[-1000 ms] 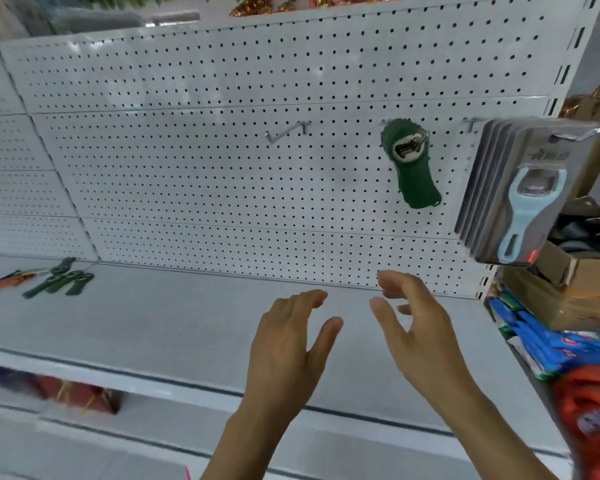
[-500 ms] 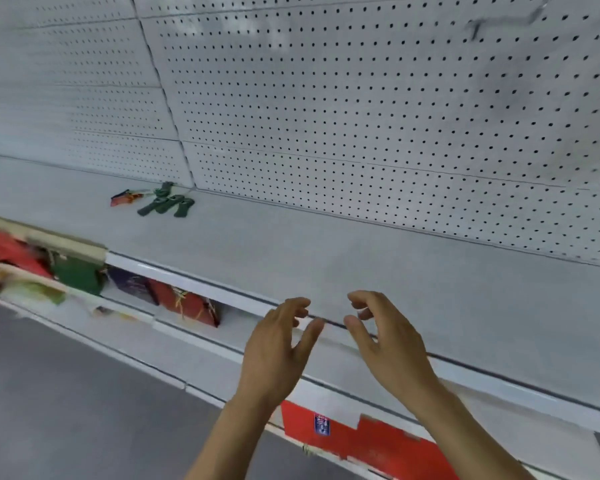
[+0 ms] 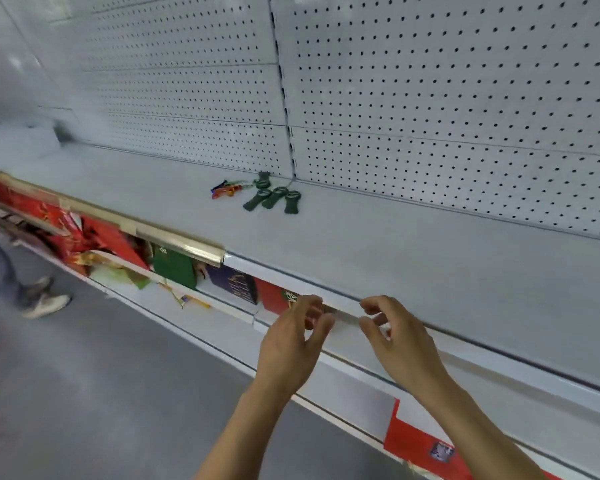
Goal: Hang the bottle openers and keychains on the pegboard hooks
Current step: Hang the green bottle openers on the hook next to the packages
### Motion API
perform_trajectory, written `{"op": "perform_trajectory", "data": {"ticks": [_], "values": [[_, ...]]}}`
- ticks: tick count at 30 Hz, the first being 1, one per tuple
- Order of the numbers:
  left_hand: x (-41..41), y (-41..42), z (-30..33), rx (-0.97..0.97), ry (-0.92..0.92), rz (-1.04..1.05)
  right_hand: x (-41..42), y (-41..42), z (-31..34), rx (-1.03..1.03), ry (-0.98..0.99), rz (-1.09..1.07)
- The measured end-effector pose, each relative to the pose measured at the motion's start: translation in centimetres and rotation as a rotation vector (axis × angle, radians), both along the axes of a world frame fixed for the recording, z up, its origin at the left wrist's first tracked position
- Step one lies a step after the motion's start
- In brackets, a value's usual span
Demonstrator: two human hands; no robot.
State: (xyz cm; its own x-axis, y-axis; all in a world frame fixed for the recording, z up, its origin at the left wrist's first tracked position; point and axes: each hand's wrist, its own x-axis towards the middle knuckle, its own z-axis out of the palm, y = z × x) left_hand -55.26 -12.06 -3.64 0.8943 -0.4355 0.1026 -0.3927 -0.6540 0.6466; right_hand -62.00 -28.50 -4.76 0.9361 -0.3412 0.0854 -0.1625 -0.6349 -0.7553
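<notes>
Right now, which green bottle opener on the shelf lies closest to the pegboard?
The lone green bottle opener behind the row of three, beside the red keychain.

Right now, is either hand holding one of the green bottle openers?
No: the left hand and right hand hold nothing, while the green bottle openers lie on the shelf.

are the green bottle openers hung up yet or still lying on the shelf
Still lying flat on the shelf: the green bottle openers sit in a cluster by the pegboard, on no hook.

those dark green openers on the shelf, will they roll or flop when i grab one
The green openers lie flat, so rolling seems unlikely. They look moulded and thick, so probably stiff, not floppy. They lie close together, so grabbing one may nudge its neighbours.
</notes>
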Motion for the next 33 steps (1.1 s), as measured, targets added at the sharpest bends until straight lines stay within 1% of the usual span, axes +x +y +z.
{"op": "perform_trajectory", "data": {"ticks": [6,11,17,23,26,29,31,33], "values": [[8.7,1.8,-0.5,0.0,0.0,0.053,8.9,0.8,0.0,-0.011,0.04,0.014],[16.9,1.7,-0.7,-0.009,0.018,0.091,17.4,0.1,-0.1,-0.028,0.088,0.031],[27.2,0.7,-0.7,0.038,0.031,0.123,27.6,-0.7,-0.1,-0.064,0.155,0.051],[35.4,-0.5,-1.6,0.026,0.052,0.169,35.3,-1.5,-0.4,-0.12,0.249,-0.013],[39.4,-1.0,-2.3,0.094,0.048,0.19,38.5,-1.3,-0.8,-0.211,0.292,-0.084],[42.7,-1.2,-2.8,0.212,0.045,0.205,40.9,-0.4,-1.3,-0.291,0.374,-0.14],[44.3,-1.4,-3.1,0.299,0.024,0.182,42.1,0.3,-1.5,-0.354,0.427,-0.172],[45.5,-1.5,-3.4,0.386,-0.017,0.111,42.9,0.9,-1.7,-0.388,0.46,-0.216]]}}
